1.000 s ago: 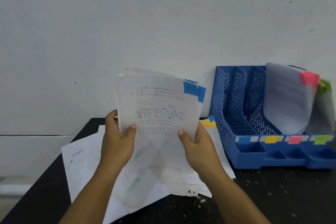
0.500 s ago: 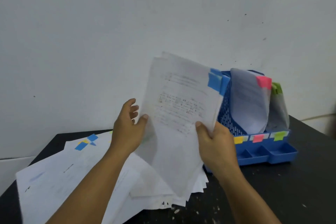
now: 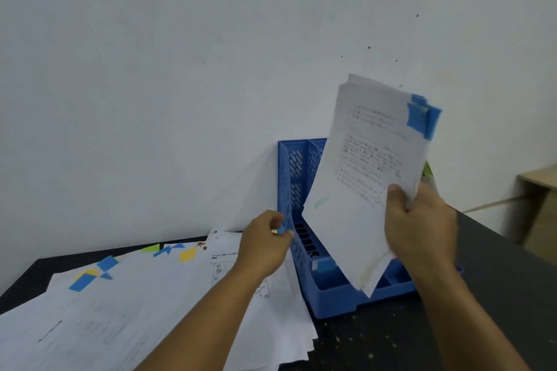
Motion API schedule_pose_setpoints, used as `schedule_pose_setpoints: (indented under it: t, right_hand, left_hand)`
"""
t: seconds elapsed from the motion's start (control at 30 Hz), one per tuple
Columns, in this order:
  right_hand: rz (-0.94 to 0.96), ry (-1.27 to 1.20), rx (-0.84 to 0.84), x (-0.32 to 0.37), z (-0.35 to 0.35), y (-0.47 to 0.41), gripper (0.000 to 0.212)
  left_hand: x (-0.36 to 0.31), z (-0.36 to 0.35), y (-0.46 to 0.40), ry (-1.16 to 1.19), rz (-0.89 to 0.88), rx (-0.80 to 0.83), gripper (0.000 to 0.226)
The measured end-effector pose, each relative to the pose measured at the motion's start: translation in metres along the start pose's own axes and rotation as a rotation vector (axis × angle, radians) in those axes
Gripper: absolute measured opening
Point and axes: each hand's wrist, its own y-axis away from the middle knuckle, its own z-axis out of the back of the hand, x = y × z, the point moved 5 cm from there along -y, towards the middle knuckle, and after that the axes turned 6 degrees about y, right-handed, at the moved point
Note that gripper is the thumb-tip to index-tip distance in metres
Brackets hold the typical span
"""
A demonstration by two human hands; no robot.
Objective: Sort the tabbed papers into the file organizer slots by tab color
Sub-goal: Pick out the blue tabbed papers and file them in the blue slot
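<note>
My right hand [image 3: 422, 220] grips a stack of white printed papers [image 3: 367, 159] by its lower right edge and holds it tilted above the blue file organizer [image 3: 331, 298]. Blue tabs [image 3: 422, 117] stick out at the stack's top right corner. My left hand [image 3: 265, 241] sits at the organizer's left wall with thumb and fingers curled on the wall's front edge. The stack hides most of the slots; a blue label [image 3: 324, 265] marks the leftmost slot, and a green tab [image 3: 426, 169] peeks out behind the stack.
A spread pile of loose papers [image 3: 150, 310] with blue, yellow and green tabs covers the left of the black table [image 3: 497, 280]. A white wall stands close behind. Wooden furniture [image 3: 536, 190] is at the far right.
My left hand has let go of the stack and dropped to the organizer's left wall. My right hand alone has carried the blue-tabbed papers right, over the organizer.
</note>
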Motion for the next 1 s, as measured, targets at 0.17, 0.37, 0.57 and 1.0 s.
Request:
schedule_pose_setpoints:
  t: [0.17, 0.37, 0.57, 1.0]
  right_hand:
    - [0.045, 0.109, 0.012, 0.012, -0.036, -0.026, 0.018]
    - [0.026, 0.118, 0.112, 0.009, -0.097, -0.039, 0.024]
    - [-0.077, -0.033, 0.208, -0.008, -0.129, -0.027, 0.026]
    - [-0.18, 0.053, 0.257, -0.043, -0.126, -0.011, 0.031]
  left_hand:
    - [0.008, -0.025, -0.012, -0.069, 0.038, 0.104, 0.05]
    - [0.021, -0.038, -0.015, -0.073, 0.1, 0.167, 0.062]
    - [0.025, -0.043, -0.014, -0.114, 0.086, 0.178, 0.06]
    - [0.021, -0.043, -0.01, -0.133, 0.068, 0.177, 0.049]
